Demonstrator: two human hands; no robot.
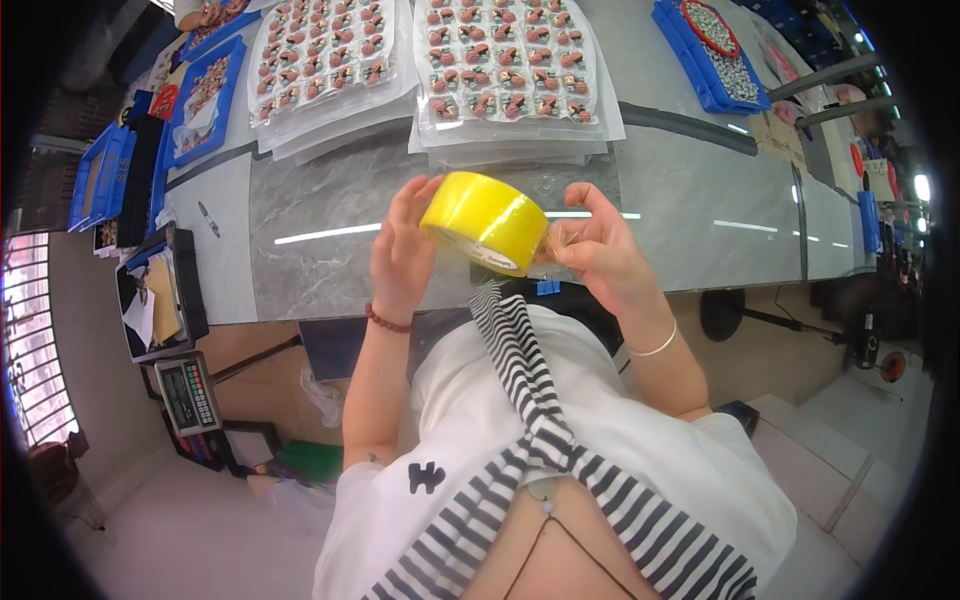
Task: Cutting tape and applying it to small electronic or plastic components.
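A roll of yellow packing tape (484, 214) is held up in front of my chest, tilted, over the near edge of the grey table. My left hand (402, 252) grips the roll from its left side, the fingers partly hidden behind it. At the roll's right side, my right hand (612, 258) pinches a crumpled clear bit of the tape's end (553, 243) between thumb and finger, the index finger raised and bent. Just beyond the roll lie two stacks of clear plastic trays, the left stack (330, 105) and the right stack (515, 125), holding rows of small red-brown figures.
Blue bins (225, 115) of small parts stand at the far left, and another blue bin (715, 75) with white pieces at the far right. A pen (208, 219) lies on the grey table (300, 270). A black box (195, 290) and a digital scale (188, 392) sit to the left.
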